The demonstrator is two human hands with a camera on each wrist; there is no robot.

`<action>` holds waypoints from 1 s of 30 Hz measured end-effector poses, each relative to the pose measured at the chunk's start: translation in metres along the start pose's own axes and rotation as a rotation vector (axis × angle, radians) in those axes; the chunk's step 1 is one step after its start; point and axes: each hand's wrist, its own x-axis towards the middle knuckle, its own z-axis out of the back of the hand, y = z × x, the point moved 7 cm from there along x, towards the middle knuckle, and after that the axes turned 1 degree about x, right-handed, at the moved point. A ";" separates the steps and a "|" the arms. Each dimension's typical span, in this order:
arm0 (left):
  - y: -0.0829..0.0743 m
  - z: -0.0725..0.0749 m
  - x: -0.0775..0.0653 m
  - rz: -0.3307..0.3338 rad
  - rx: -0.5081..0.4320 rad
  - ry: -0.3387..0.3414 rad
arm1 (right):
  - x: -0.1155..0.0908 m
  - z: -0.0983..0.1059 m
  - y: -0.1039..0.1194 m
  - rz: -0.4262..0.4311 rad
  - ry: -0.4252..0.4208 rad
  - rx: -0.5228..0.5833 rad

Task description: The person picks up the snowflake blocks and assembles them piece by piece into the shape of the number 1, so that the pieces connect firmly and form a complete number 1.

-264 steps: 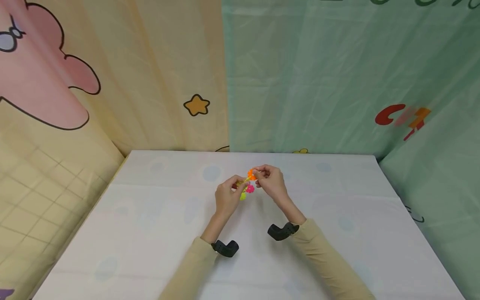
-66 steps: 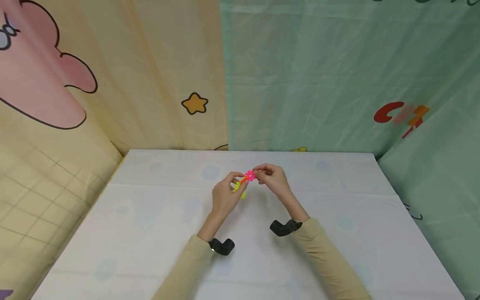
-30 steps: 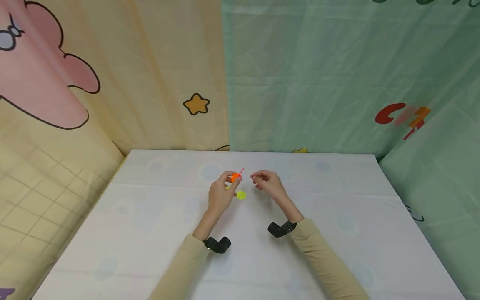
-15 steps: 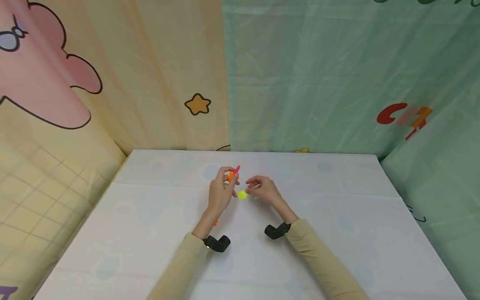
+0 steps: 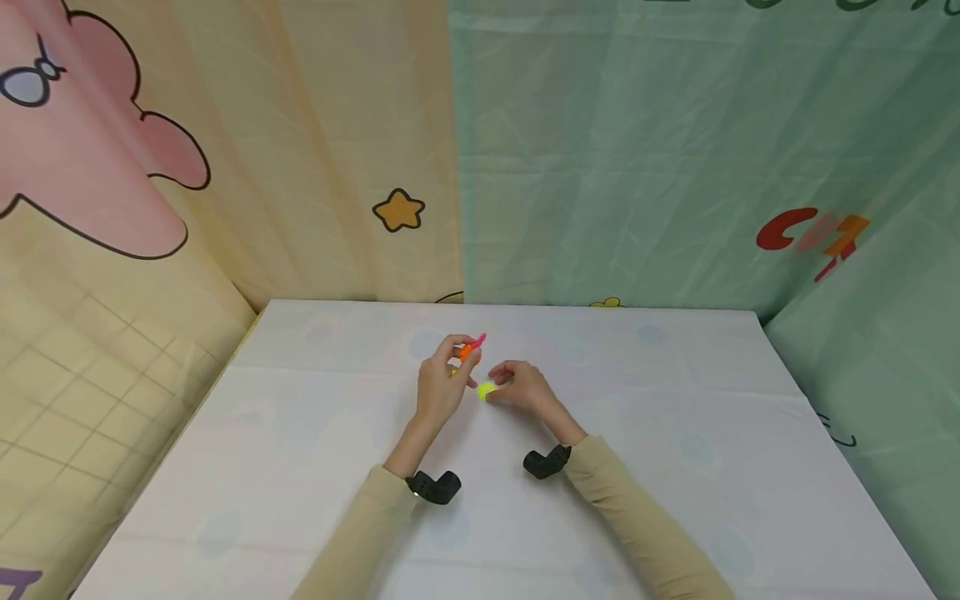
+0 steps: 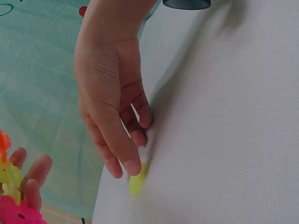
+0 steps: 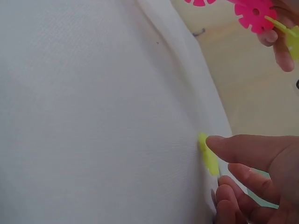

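My left hand (image 5: 438,387) holds up a chain of small notched plastic snowflake discs joined at their slots. An orange disc (image 5: 467,353) shows at its fingertips, with a pink disc (image 5: 480,340) sticking out beyond it. Yellow (image 6: 10,176) and pink (image 7: 254,14) discs of the chain appear in the wrist views, partly hidden by the fingers. A single yellow disc (image 7: 209,156) lies on the white cloth. Over it is my right hand (image 5: 525,392), its thumb tip at one edge of the disc and the other fingers spread apart by the opposite edge.
A white cloth with faint spots covers the table (image 5: 315,517). Printed curtains (image 5: 360,117) hang behind the table and along both sides. Each wrist wears a black camera band (image 5: 435,487), close over the tabletop.
My right hand earlier worked an orange disc, then a pink one, at the chain. It has let go and come left and down to the yellow disc; my left hand drew the chain left.
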 end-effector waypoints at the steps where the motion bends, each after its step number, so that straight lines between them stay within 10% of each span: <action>1: 0.000 0.000 0.000 0.001 -0.003 0.000 | 0.000 -0.001 0.000 0.005 0.005 -0.016; 30: -0.001 0.000 -0.002 -0.049 0.053 -0.041 | -0.013 0.007 -0.001 0.019 0.026 0.008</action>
